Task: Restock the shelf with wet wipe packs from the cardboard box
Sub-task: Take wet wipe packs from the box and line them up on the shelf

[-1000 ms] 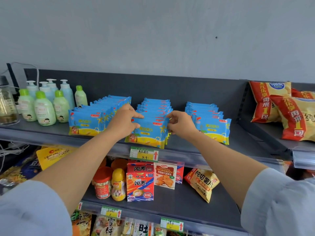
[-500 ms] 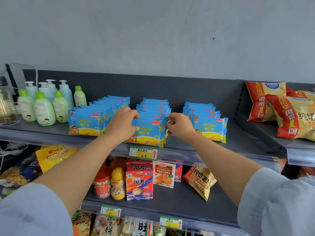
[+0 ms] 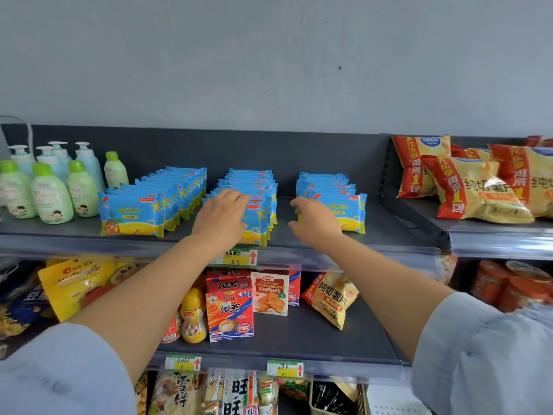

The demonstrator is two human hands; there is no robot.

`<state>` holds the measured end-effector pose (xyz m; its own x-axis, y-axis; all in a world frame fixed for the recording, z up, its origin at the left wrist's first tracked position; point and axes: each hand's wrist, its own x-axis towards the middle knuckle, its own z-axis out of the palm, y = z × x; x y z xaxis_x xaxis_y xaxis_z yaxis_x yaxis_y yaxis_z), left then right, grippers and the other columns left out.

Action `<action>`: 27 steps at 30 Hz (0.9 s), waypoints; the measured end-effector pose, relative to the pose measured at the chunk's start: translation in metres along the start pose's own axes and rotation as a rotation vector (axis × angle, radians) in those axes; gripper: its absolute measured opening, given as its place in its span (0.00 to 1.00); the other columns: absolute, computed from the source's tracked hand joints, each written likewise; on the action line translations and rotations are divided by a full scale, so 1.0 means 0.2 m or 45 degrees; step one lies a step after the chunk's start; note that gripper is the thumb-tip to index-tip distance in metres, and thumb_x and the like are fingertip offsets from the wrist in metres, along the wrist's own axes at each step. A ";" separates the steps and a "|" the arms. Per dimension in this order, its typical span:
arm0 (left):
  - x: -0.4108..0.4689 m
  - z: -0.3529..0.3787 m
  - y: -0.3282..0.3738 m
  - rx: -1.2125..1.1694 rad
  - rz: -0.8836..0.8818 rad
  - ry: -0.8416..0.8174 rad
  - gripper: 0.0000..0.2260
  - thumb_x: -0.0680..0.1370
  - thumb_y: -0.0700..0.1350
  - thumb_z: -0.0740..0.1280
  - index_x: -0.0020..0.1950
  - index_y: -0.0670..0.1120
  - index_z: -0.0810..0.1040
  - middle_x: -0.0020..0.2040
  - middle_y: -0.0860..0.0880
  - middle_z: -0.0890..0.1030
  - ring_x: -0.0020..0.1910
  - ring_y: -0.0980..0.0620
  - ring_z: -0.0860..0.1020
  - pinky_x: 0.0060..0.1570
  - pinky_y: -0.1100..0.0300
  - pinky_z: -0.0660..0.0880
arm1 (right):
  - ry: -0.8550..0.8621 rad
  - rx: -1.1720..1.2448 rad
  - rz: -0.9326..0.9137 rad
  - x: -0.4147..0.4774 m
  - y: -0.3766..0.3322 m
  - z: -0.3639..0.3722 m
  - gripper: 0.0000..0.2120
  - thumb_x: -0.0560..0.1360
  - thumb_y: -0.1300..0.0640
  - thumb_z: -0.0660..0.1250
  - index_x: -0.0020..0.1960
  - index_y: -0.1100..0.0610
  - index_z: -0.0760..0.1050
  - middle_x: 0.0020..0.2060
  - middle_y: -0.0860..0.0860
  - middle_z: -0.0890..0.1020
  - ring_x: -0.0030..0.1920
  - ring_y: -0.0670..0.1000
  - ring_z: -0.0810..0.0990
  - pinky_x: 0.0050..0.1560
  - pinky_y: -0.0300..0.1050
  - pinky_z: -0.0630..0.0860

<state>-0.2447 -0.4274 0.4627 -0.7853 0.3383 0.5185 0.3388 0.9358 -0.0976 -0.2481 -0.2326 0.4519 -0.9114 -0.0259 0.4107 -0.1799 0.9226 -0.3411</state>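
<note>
1. Head view: the top shelf (image 3: 389,235) carries three rows of blue-and-yellow wet wipe packs. They stand on edge, each row running from the front edge back towards the rear wall.
2. The left row (image 3: 131,211) is the longest. The middle row (image 3: 257,187) stands near the centre of the front edge. The right row (image 3: 344,211) is the shortest and is set apart from the middle one by a strip of bare shelf.
3. The left hand (image 3: 221,217) rests on the front packs of the middle row. Its fingers lie relaxed over their top edges, and it grips nothing.
4. The right hand (image 3: 314,223) is at the left end of the right row's front pack, fingers loosely curled against it. Whether it pinches the pack or only touches it cannot be told.
5. Both forearms reach up from light blue sleeves (image 3: 59,369) at the bottom corners.
6. Green and pale blue lotion bottles (image 3: 51,199) are grouped at the shelf's left end, just beside the left row.
7. Red-and-yellow chip bags (image 3: 472,190) lie on the neighbouring shelf section to the right.
8. A price tag (image 3: 239,257) with a red arrow sits on the front rail below the middle row.
9. The lower shelf (image 3: 314,339) holds a red-and-blue snack box (image 3: 230,313), a croissant box (image 3: 269,292) and a small chip bag (image 3: 329,298).
</note>
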 end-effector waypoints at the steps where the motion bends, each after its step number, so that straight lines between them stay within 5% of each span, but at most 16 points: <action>1: 0.00 0.00 0.04 -0.017 0.024 0.002 0.23 0.78 0.46 0.66 0.71 0.46 0.66 0.69 0.49 0.69 0.69 0.50 0.65 0.66 0.55 0.65 | 0.015 -0.030 0.012 -0.03 0.02 -0.02 0.22 0.77 0.55 0.65 0.70 0.53 0.67 0.61 0.53 0.75 0.59 0.55 0.74 0.52 0.48 0.75; 13: -0.05 0.07 0.73 -0.174 0.324 -0.024 0.20 0.78 0.45 0.66 0.69 0.47 0.68 0.69 0.49 0.69 0.70 0.48 0.65 0.64 0.53 0.68 | 0.063 -0.412 0.179 -0.54 0.51 -0.27 0.20 0.77 0.55 0.63 0.69 0.54 0.67 0.61 0.53 0.71 0.63 0.55 0.68 0.56 0.48 0.71; 27: -0.44 0.35 1.71 -0.278 0.460 -0.241 0.15 0.77 0.44 0.66 0.63 0.45 0.73 0.61 0.48 0.74 0.64 0.47 0.69 0.59 0.52 0.69 | -0.233 -0.577 0.353 -1.34 1.28 -0.41 0.22 0.77 0.51 0.64 0.68 0.56 0.66 0.62 0.55 0.71 0.64 0.58 0.68 0.56 0.51 0.70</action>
<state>-0.0959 -0.1297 0.3241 -0.6705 0.6703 0.3179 0.6936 0.7185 -0.0520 -0.0188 0.0420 0.3236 -0.9586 0.2122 0.1900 0.2159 0.9764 -0.0013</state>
